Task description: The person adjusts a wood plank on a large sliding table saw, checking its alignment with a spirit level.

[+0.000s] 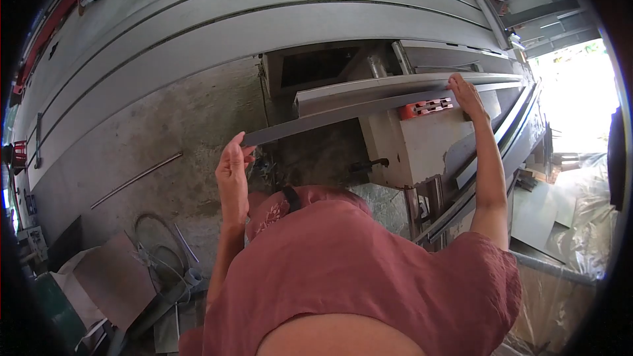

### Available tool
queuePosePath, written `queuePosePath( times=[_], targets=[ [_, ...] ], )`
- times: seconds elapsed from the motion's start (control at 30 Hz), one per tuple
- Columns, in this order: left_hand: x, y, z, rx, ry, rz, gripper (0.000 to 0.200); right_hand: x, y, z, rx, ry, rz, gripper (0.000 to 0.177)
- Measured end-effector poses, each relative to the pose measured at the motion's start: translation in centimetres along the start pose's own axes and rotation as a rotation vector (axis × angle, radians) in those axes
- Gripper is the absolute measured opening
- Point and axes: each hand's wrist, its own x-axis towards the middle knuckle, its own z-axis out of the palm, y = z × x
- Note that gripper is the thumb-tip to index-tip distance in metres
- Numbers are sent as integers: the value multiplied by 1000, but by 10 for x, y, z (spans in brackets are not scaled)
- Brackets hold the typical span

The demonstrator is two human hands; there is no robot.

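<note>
A long, flat grey metal strip (pixel 330 117) stretches across in front of me, its left end lower than its right. My left hand (pixel 233 168) pinches the left end between thumb and fingers. Farther right, my right hand (pixel 467 97) is closed at the strip's upper edge, close to a light metal channel (pixel 376 88) that lies just behind. Under the strip, near my right hand, an orange-red slotted piece (pixel 426 108) sits on top of a pale machine housing (pixel 409 148).
Long metal panels (pixel 277 26) span the far side. On the concrete floor at left lie a thin rod (pixel 136 180), a coiled cable (pixel 158 244) and brown sheets (pixel 117 278). Metal rails (pixel 511 125) run along my right, with plastic-covered material (pixel 580 224) beyond.
</note>
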Motion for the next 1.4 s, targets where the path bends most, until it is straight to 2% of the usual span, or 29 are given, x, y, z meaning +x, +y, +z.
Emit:
queuePosePath(
  times=[0.23, 0.67, 0.73, 0.8, 0.87, 0.93, 1.0, 1.13, 1.4],
  targets=[
    [8, -9, 33, -32, -192, 13, 47, 5, 50, -1, 23, -2, 139, 28],
    [11, 5, 78, 43, -354, -85, 53, 20, 105, 8, 70, 90, 262, 31],
    [13, 6, 85, 36, -396, -85, 56, 18, 103, 15, -44, 154, 226, 30],
    [15, 5, 92, 33, -419, -94, 58, 12, 87, 14, -36, 192, 157, 25],
    [15, 6, 100, 30, -442, -102, 60, 6, 68, 12, -31, 283, -38, 22],
    [14, 12, 111, 12, -464, -120, 63, -1, 53, 8, -74, 232, -22, 22],
    [18, 7, 120, 3, -504, -114, 61, -9, 39, 5, -57, 154, -111, 25],
    [22, 6, 141, 55, -596, -87, 63, -18, 36, 9, -127, 61, -100, 32],
    [34, -2, 188, 103, -727, -78, 55, -24, 39, 6, -181, 69, -80, 44]
  ],
)
